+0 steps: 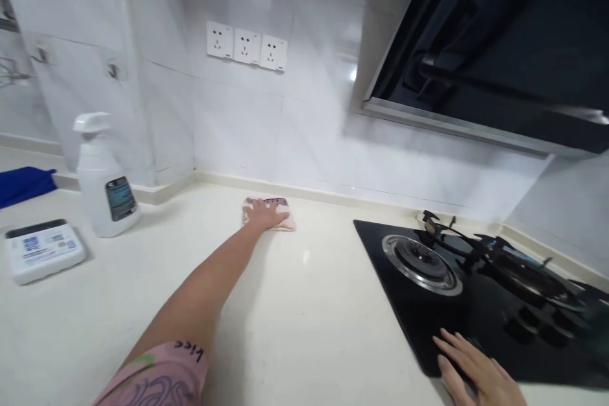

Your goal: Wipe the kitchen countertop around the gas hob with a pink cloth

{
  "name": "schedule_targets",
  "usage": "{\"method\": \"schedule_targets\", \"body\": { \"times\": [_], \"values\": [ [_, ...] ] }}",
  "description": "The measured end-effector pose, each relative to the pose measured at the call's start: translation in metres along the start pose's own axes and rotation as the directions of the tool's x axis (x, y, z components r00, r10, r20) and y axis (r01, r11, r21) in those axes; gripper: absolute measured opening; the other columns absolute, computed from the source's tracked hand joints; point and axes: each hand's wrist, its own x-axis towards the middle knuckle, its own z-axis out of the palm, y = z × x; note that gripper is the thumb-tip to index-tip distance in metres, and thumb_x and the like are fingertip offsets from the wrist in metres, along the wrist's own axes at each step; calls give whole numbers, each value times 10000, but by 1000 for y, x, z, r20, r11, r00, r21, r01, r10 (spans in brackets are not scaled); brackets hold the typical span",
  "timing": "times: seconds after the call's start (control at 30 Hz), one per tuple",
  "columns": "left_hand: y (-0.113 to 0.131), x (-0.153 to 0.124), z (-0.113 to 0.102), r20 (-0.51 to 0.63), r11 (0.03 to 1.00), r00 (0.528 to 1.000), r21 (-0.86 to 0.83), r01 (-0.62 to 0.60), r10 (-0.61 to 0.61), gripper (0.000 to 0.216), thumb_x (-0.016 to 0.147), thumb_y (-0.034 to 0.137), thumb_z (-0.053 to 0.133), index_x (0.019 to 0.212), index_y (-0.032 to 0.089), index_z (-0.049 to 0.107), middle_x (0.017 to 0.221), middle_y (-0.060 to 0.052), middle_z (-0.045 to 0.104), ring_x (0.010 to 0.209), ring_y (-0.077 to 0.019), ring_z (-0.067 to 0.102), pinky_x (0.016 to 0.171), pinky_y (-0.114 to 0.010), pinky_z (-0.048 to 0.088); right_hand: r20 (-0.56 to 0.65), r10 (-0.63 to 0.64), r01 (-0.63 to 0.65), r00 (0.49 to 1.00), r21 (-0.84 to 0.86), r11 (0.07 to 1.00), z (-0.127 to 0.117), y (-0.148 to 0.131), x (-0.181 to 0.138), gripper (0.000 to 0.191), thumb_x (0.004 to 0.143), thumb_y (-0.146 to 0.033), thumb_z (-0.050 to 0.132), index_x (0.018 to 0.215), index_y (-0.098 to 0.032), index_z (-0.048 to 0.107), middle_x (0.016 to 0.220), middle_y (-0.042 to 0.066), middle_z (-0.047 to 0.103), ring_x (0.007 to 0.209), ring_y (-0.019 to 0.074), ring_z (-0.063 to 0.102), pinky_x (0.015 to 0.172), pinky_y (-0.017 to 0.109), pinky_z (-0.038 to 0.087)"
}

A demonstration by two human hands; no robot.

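We find the pink cloth (286, 224) on the pale counter (304, 304), near the ledge along the tiled wall (314, 133). Our left hand (264, 214) lies flat over it, fingers spread, not clenched. Left of it are a white spray bottle (102, 184), a white box (45, 250) and a blue cloth (26, 186). Our right hand (478, 368), unclenched, fingers extended, is at the front edge of the black hob (428, 317); we cannot quite tell whether it touches the glass.
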Motion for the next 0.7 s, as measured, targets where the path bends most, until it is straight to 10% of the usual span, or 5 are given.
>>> {"method": "schedule_targets", "body": {
  "times": [0.2,0.33,0.53,0.7],
  "values": [
    [155,-47,37,111,940,933,-64,-336,341,955,882,840,371,1683,324,311,1801,-147,145,1651,-466,30,1246,-762,47,-80,68,-62,994,73,995,-7,-28,5,434,982,-568,470,1125,-363,825,1321,28,755,1236,372,700,1057,660,508],
    [210,-106,49,159,858,843,-115,-501,514,957,917,826,296,1706,287,250,1804,-152,111,1658,-444,26,1258,-750,31,-59,125,-116,990,135,984,-18,-41,12,459,1000,-540,436,1105,-317,824,1307,55,762,1272,358,676,1103,647,464],
    [187,-205,43,217,730,697,-170,-662,683,954,937,816,302,1721,284,194,1810,-118,57,1663,-421,-22,1278,-729,7,-21,183,-177,983,166,970,-24,-55,20,471,978,-505,429,1087,-279,829,1300,81,765,1298,340,656,1143,604,432],
    [137,-302,24,272,492,421,-305,-815,865,945,935,877,236,1717,348,170,1811,-65,-4,1661,-368,-102,1293,-684,-56,25,248,-248,968,214,945,-26,-61,21,488,952,-486,407,1104,-267,816,1348,82,743,1364,333,607,1209,607,348]
  ]
}}
